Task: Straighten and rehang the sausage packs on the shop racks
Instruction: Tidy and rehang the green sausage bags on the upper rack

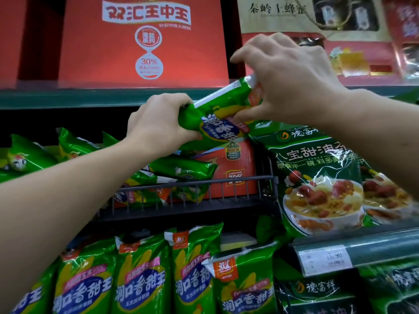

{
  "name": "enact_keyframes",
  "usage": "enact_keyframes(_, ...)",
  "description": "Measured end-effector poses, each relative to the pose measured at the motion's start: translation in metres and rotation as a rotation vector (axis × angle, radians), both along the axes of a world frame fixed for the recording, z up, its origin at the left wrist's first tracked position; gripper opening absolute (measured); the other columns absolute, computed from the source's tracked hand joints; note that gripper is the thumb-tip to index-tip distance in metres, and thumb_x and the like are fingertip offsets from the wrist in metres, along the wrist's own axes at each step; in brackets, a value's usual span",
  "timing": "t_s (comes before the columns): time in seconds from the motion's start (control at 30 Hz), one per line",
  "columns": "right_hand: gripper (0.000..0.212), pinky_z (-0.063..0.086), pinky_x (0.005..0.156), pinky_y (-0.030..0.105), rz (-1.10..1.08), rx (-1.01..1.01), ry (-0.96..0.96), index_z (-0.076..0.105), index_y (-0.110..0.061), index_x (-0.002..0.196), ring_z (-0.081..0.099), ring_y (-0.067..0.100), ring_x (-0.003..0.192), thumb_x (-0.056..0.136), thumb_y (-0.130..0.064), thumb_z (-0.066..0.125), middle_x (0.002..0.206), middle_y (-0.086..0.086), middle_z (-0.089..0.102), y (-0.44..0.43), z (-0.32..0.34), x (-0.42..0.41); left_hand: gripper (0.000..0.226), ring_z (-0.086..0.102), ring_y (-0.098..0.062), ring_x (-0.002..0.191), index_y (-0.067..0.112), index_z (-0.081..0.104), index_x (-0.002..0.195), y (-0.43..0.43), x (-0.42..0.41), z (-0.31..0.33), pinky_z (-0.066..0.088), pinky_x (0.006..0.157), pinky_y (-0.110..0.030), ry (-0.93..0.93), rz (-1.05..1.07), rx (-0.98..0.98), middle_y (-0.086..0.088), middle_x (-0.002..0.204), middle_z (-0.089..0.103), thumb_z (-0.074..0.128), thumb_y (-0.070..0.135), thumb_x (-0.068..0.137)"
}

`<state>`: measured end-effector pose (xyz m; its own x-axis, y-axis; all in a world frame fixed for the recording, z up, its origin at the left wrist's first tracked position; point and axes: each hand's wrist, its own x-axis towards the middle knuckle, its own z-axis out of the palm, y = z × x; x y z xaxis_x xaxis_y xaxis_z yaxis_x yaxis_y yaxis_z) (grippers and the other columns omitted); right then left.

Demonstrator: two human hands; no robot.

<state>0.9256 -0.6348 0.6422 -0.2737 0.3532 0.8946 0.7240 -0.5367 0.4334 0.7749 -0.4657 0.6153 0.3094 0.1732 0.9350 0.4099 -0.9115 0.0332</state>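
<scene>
Pack (215, 114): left grip (158, 124), seemingly right grip (288, 80)

1. I see a green shelf edge (68, 96) running across, with a big red carton (90, 53) standing on it.
2. Lower right, a price rail (385, 248) carries a white label (326, 259).
3. It is dark under the shelf.

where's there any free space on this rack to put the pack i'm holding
The sausage pack probably fits best in the dark gap under the green shelf edge, above the loose packs at left. The wire basket is crowded: heaped packs and an orange box. The hanging row below is tight.
</scene>
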Motion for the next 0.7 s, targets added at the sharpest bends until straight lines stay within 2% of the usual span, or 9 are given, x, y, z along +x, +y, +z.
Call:
enact_keyframes(0.1,0.103,0.042,0.087,0.04,0.198,0.129,0.135,0.035,-0.021,0.146,0.042,0.023,0.131,0.064,-0.07,0.074,0.146,0.001,0.042,-0.006,-0.006,0.009,0.042,0.069,-0.02,0.075,0.032,0.065,0.093,0.006,-0.004,0.0,0.057,0.072,-0.043,-0.064,-0.162,-0.118,0.01,0.078,0.069,0.088,0.046,0.06)
enact_keyframes(0.17,0.105,0.043,0.09,0.038,0.314,0.221,0.221,0.034,-0.017,0.145,0.046,0.022,0.128,0.064,-0.07,0.075,0.144,0.003,0.043,-0.005,-0.01,0.015,0.037,0.069,-0.015,0.067,0.027,0.067,0.092,0.008,-0.004,0.001,0.059,0.067,-0.037,-0.115,-0.24,-0.17,0.007,0.078,0.072,0.09,0.037,0.064)
enact_keyframes(0.23,0.104,0.047,0.094,0.041,0.401,0.268,0.325,0.034,-0.014,0.143,0.05,0.022,0.122,0.065,-0.069,0.075,0.14,0.005,0.046,-0.001,-0.014,0.02,0.034,0.071,-0.013,0.07,0.023,0.07,0.095,0.008,-0.002,0.001,0.059,0.065,-0.032,-0.173,-0.364,-0.273,0.005,0.084,0.074,0.089,0.029,0.068)
enact_keyframes(0.37,0.089,0.051,0.097,0.045,0.628,0.139,0.643,0.038,-0.014,0.139,0.057,0.02,0.113,0.074,-0.061,0.075,0.124,0.003,0.056,0.012,-0.025,0.026,0.027,0.073,-0.015,0.078,0.018,0.072,0.096,0.005,0.011,0.0,0.059,0.066,-0.03,-0.256,-0.66,-0.566,0.004,0.087,0.077,0.086,0.023,0.073)
enact_keyframes(0.47,0.082,0.05,0.098,0.039,0.729,0.005,0.872,0.037,-0.017,0.143,0.059,0.017,0.11,0.081,-0.06,0.069,0.121,-0.002,0.06,0.027,-0.033,0.025,0.025,0.075,-0.024,0.083,0.014,0.074,0.096,0.001,0.023,-0.002,0.061,0.073,-0.041,-0.256,-0.81,-0.73,-0.004,0.09,0.077,0.083,0.025,0.076)
enact_keyframes(0.53,0.077,0.052,0.095,0.039,0.801,-0.056,0.975,0.038,-0.02,0.144,0.064,0.014,0.105,0.084,-0.058,0.068,0.117,-0.003,0.063,0.037,-0.035,0.024,0.03,0.075,-0.028,0.084,0.011,0.073,0.099,-0.002,0.029,-0.005,0.061,0.074,-0.045,-0.245,-0.842,-0.777,-0.008,0.09,0.077,0.084,0.027,0.075)
enact_keyframes(0.63,0.048,0.058,0.083,0.037,0.943,-0.095,1.043,0.049,-0.022,0.128,0.072,0.014,0.087,0.089,-0.043,0.069,0.105,0.001,0.07,0.046,-0.037,0.024,0.034,0.074,-0.032,0.086,0.008,0.072,0.101,-0.005,0.037,-0.012,0.058,0.08,-0.055,-0.199,-0.873,-0.8,-0.01,0.09,0.077,0.083,0.027,0.075)
enact_keyframes(0.7,0.04,0.061,0.074,0.033,0.997,-0.065,1.047,0.048,-0.021,0.126,0.074,0.014,0.08,0.093,-0.03,0.068,0.102,0.004,0.071,0.046,-0.039,0.025,0.032,0.074,-0.032,0.087,0.008,0.071,0.103,-0.005,0.042,-0.015,0.06,0.077,-0.051,-0.191,-0.902,-0.807,-0.01,0.091,0.077,0.081,0.025,0.077)
